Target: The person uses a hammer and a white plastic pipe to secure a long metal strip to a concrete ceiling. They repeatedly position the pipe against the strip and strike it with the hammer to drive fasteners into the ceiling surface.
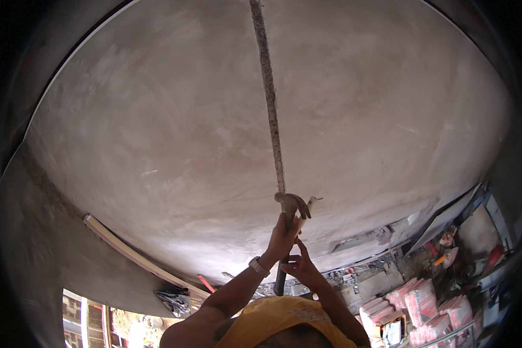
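Note:
My left hand [281,239], with a watch on its wrist, is closed around a claw hammer [290,204]. The hammer stands head up, and its dark handle [280,283] runs down below the hand. In the same grip, beside the hammer head, is a slim whitish rod [312,203] with a thin metal tip; its exact kind is unclear. Just below and to the right, my right hand [303,268] has its fingers apart, one pointing up close to the left hand. I see nothing held in it. Behind the hammer head, a narrow rough groove [271,104] runs up the grey plastered wall [185,116].
A long pale strip [139,252] leans along the wall's lower left. Stacked pink-and-white packages [420,304] stand at lower right, near an open box [392,330] and tools. Debris [354,281] lies along the wall's foot. At lower left is a bright opening [127,327].

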